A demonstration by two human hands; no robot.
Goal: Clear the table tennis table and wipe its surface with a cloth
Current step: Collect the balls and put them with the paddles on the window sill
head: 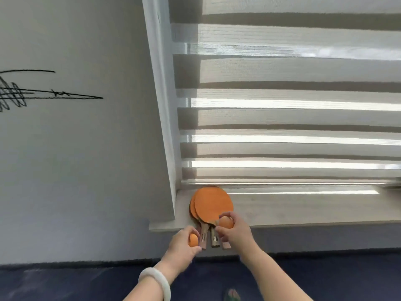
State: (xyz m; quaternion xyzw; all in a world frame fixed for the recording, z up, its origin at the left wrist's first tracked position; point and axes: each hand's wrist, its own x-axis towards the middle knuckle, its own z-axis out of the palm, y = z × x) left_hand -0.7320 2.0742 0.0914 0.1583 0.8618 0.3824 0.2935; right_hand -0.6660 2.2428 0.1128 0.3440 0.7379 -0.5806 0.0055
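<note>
Head view looks at a windowsill (293, 207) low in the middle of the frame. Orange paddles (212, 203) lie stacked there, blades flat on the ledge near its left end and handles jutting over the front edge toward the person. Two blades show and perhaps three handles; overlap and blur leave the count unsure.

At lower centre the left hand (184, 248) curls its fingers round the left ball (193, 240), just left of the handles. The right hand (237, 234) pinches the right ball (226, 222) over the paddle necks, touching or nearly touching them.

The sill looks to be the drop-off for gear taken off the table tennis table, which is out of frame. The balls probably belong beside the paddles, where the blades could stop them rolling.

A striped blind (282, 127) hangs close behind, leaving a narrow ledge, and the overhanging handles could be knocked. A grey wall (76, 159) with a black scribble (15, 94) fills the left. A white bangle (157, 278) circles the left wrist, and dark blue floor (65, 283) runs along the bottom.
</note>
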